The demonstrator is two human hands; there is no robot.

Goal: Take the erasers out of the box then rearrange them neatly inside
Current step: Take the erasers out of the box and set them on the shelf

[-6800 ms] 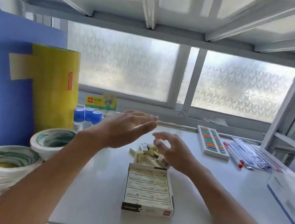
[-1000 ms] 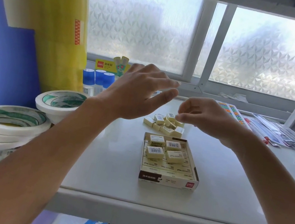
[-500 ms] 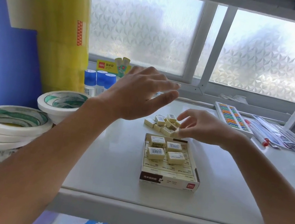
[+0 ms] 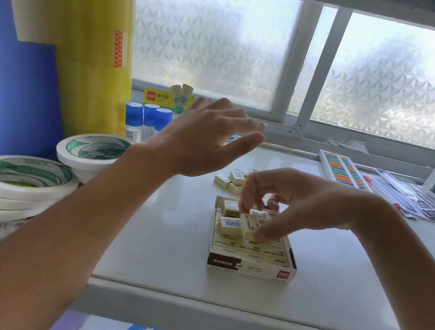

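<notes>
Eraser (image 4: 248, 225) (cream, barcoded) pinched above box (image 4: 250, 266); right hand (image 4: 288, 203).

White tape rolls (image 4: 15, 181) are stacked at left w/ a yellow film roll (image 4: 93, 55) behind; blue-capped glue sticks (image 4: 145, 120) are stood nearby; an abacus (image 4: 343, 169) is laid at right.

Your two forearms enter bare from the near edge, no sleeve reaching either wrist in view; your left hand (image 4: 203, 142) wears no glove, ring or watch; your right hand (image 4: 290, 204) is likewise bare, with short, unpainted fingernails; no bands or markings show.
</notes>
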